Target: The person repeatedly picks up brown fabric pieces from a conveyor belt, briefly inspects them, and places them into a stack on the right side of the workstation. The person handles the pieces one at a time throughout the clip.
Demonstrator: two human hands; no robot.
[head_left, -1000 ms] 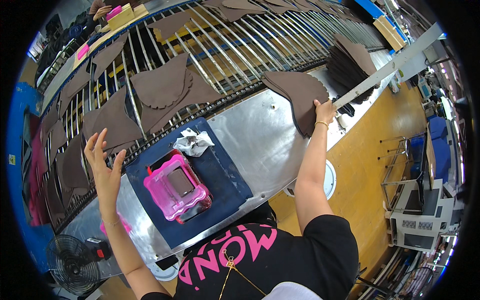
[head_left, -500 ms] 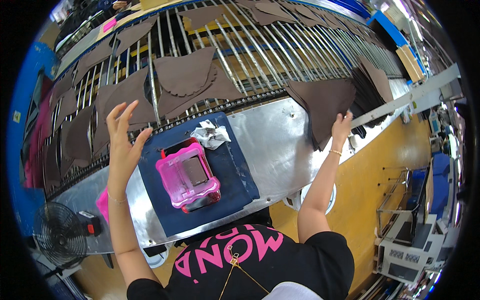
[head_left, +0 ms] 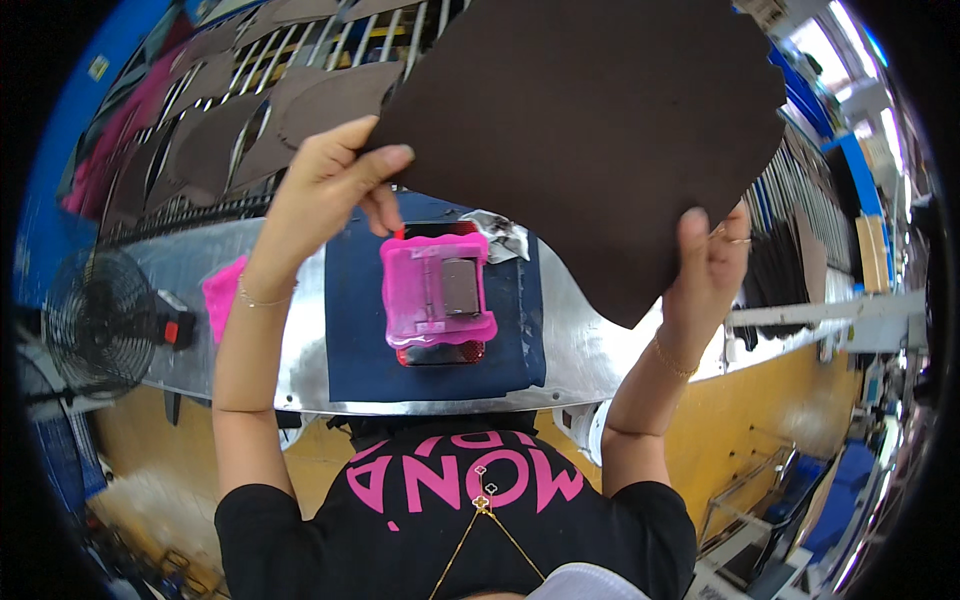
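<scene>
A large dark brown cut panel (head_left: 590, 130), leather-like with one scalloped edge at the right, is held up in front of me and hides much of the bars behind. My left hand (head_left: 330, 190) pinches its left corner between thumb and fingers. The lower right edge is gripped by my right hand (head_left: 705, 265), thumb on the near face. Below the panel, a pink wavy-edged plastic tray (head_left: 412, 290) rests over a red and black container (head_left: 440, 355) on a dark blue mat (head_left: 360, 375). A small brown block (head_left: 461, 287) lies in the tray.
Crumpled white paper (head_left: 508, 240) lies beside the tray. The metal table (head_left: 305, 340) runs across, with a pink cloth (head_left: 222, 290) and black fan (head_left: 105, 315) at left. More brown panels (head_left: 215, 145) lie on metal bars behind; a dark stack (head_left: 780, 265) stands at right.
The brown panel has come off the stack at the right and up in front of me. My left hand has closed on its left corner. The view has turned.
</scene>
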